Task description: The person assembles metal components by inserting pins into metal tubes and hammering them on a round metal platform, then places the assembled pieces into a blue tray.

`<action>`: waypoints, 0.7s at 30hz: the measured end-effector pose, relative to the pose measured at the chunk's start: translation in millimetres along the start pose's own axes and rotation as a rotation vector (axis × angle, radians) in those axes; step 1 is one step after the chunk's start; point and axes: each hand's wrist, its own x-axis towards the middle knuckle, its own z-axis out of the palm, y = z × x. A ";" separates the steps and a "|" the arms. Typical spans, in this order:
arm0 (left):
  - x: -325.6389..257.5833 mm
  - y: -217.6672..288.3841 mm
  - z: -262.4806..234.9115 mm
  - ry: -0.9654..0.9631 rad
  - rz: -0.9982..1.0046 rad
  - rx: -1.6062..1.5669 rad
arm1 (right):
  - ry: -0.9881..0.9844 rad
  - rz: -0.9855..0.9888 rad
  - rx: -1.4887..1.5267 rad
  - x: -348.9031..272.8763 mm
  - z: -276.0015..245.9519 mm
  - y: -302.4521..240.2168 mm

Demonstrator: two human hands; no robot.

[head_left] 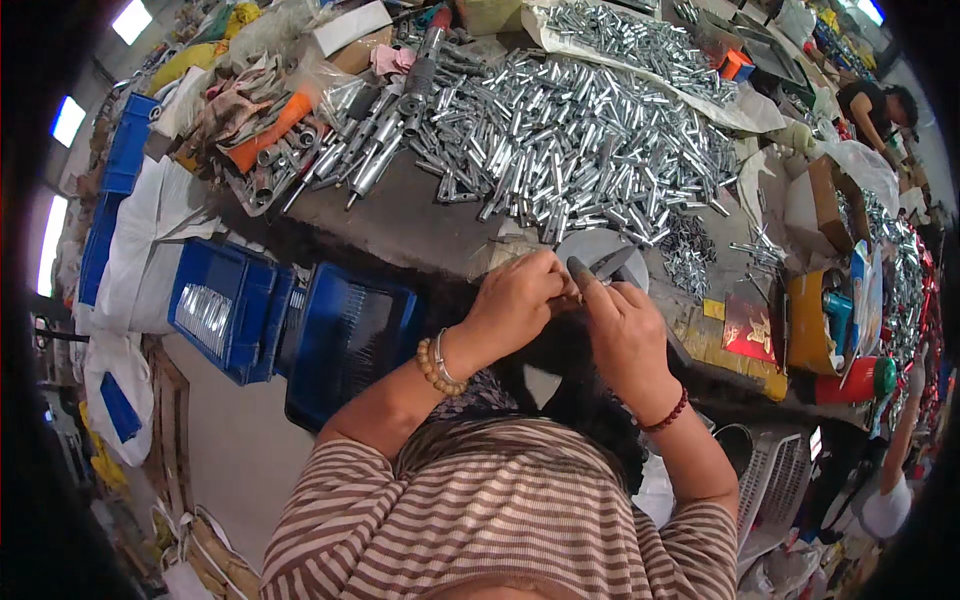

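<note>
My left hand (pixel 520 302) and my right hand (pixel 630 335) meet at the table's front edge with their fingers pinched together. Whatever lies between the fingertips is too small and hidden to make out. One finger of the right hand looks dark at its tip, as if covered. Just beyond the hands is a round grey disc (pixel 604 246) with a dark, pointed piece partly over it. A broad heap of short shiny metal tubes (pixel 575 140) spreads over the table behind it. To the right of the disc lies a smaller pile of thin metal pins (pixel 688 255).
Blue plastic bins (pixel 375 300) stand left of my left forearm. Larger metal shafts (pixel 375 150) and an orange cone-shaped piece (pixel 270 135) lie at the far left. A red card (pixel 748 330) and yellow container (pixel 812 315) sit at right. Another person (pixel 880 110) is farther back.
</note>
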 end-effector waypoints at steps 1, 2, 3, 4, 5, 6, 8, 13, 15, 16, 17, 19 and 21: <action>-0.5 -0.2 0.8 -0.014 0.011 -0.012 | -0.011 -0.001 0.000 -4.0 -1.6 3.4; 0.2 -2.2 0.8 -0.026 0.022 -0.021 | -0.012 -0.001 0.001 -6.5 -4.7 7.5; 0.9 -1.7 -0.2 -0.027 0.020 -0.022 | 0.022 0.046 -0.020 -10.7 -10.1 11.8; 1.5 0.3 -1.8 -0.032 0.017 -0.034 | 0.055 0.093 -0.042 -14.1 -15.3 16.3; 0.9 2.5 -2.1 -0.039 0.013 -0.048 | 0.051 0.096 -0.042 -15.4 -20.8 20.9; 0.4 2.4 -1.5 -0.042 0.010 -0.052 | 0.023 0.164 -0.119 -15.0 -25.9 26.3; 2.1 0.8 -0.9 -0.045 -0.047 -0.097 | -0.078 0.294 -0.150 -20.5 -30.5 38.3; 3.5 -2.8 -2.8 -0.062 -0.055 -0.110 | 0.038 0.341 0.049 -34.2 -34.7 33.3; 3.7 -1.7 -2.7 -0.070 -0.045 -0.115 | 0.073 0.369 0.149 -41.0 -41.1 24.2; 3.3 -0.3 -2.6 -0.071 -0.066 -0.115 | 0.052 0.299 0.089 -44.3 -44.5 19.2; 3.7 -0.6 -3.0 -0.072 -0.083 -0.110 | 0.035 0.228 0.030 -45.6 -45.4 15.2; 2.7 -4.1 -1.3 -0.078 -0.072 -0.116 | 0.123 0.208 0.086 -46.3 -42.3 10.0; 2.3 -3.5 -0.7 -0.081 -0.063 -0.119 | 0.207 0.107 -0.028 -46.5 -38.5 7.2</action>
